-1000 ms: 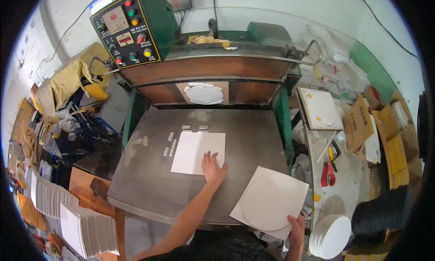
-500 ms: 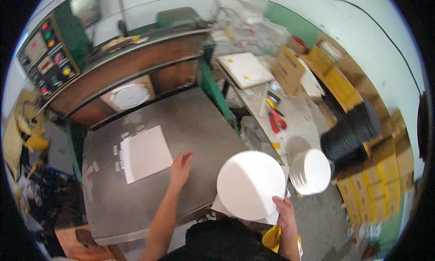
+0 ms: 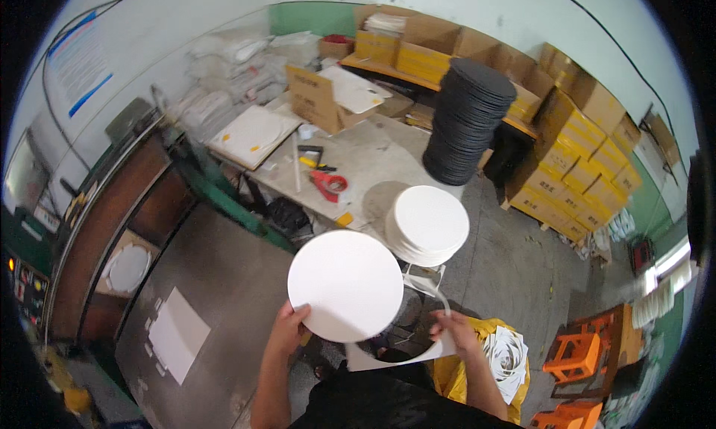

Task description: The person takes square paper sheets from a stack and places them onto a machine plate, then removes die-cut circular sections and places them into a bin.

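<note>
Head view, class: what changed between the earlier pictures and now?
The left hand has left the white square sheet and now grips the white disc, freed from the white frame that the right hand still holds. The view has swung right. The square sheet still lies on the press bed.

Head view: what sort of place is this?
Likely a cutting workshop: a green-framed press, a white disc and holed white sheet in hand, stacked cartons by the wall.

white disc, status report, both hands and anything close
Left hand gripping white disc by its edge. Right hand on cut-out frame. Stack of discs just beyond; no blockage seen.
</note>
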Demonstrator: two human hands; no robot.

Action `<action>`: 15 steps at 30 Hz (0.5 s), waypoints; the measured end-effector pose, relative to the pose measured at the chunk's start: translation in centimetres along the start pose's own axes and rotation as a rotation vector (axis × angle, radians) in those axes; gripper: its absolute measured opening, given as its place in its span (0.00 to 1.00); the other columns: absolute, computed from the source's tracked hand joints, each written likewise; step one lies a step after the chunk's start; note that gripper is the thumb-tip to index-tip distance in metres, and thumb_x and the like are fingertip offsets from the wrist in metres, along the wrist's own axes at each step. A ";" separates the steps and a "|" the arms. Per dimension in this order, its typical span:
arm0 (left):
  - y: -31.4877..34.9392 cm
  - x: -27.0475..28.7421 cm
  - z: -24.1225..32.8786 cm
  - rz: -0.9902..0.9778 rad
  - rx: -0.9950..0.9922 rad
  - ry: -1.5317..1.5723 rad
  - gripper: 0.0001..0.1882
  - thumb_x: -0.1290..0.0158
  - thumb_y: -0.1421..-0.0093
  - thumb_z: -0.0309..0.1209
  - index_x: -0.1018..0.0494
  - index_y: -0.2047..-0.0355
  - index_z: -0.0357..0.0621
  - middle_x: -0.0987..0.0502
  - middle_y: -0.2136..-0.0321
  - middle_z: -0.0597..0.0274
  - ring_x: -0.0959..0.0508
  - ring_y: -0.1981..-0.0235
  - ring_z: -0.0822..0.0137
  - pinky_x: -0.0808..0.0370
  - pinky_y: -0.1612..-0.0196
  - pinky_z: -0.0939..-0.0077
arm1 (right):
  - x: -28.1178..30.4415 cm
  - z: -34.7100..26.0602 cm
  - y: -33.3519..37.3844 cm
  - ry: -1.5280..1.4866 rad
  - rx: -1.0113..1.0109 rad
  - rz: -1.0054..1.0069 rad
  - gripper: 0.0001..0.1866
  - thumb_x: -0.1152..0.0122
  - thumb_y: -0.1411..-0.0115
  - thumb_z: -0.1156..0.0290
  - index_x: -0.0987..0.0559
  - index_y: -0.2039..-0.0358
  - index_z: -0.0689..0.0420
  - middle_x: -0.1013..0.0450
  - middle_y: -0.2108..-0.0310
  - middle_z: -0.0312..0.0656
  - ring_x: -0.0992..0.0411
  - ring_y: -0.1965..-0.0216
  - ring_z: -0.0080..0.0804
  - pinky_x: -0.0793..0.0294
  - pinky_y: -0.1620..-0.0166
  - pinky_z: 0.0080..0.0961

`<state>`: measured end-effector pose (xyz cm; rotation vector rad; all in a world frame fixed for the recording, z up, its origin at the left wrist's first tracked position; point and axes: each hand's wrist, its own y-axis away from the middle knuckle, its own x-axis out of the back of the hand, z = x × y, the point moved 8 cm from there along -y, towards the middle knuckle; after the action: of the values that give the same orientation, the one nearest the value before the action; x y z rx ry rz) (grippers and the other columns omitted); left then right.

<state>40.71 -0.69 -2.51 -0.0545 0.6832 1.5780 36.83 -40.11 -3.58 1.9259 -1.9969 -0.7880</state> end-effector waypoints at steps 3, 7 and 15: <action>-6.7 -6.0 -1.2 -0.140 0.038 0.073 0.26 0.51 0.35 0.32 0.43 0.38 0.40 0.30 0.46 0.52 0.27 0.48 0.59 0.29 0.45 0.60 | 11.8 -3.0 2.4 0.247 0.106 0.250 0.12 0.47 0.35 0.67 0.25 0.60 0.64 0.25 0.79 0.41 0.28 0.81 0.27 0.29 0.75 0.23; -14.9 -18.0 -4.3 -0.340 0.119 0.296 0.23 0.52 0.33 0.33 0.41 0.40 0.44 0.33 0.42 0.58 0.33 0.41 0.59 0.34 0.39 0.52 | 25.3 -4.7 5.2 0.476 0.128 0.711 0.13 0.48 0.36 0.66 0.25 0.61 0.64 0.24 0.78 0.47 0.23 0.77 0.36 0.26 0.74 0.33; -23.4 -27.5 -13.3 -0.204 0.267 0.264 0.23 0.53 0.32 0.34 0.45 0.40 0.42 0.35 0.44 0.54 0.31 0.43 0.56 0.31 0.41 0.52 | 37.6 5.7 8.3 1.074 -0.324 1.304 0.14 0.46 0.42 0.66 0.25 0.57 0.59 0.23 0.63 0.55 0.24 0.62 0.56 0.26 0.57 0.50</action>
<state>61.58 -31.99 -10.75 -0.1320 1.0570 1.2847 23.44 -76.01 -10.67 0.3335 -1.6504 0.2540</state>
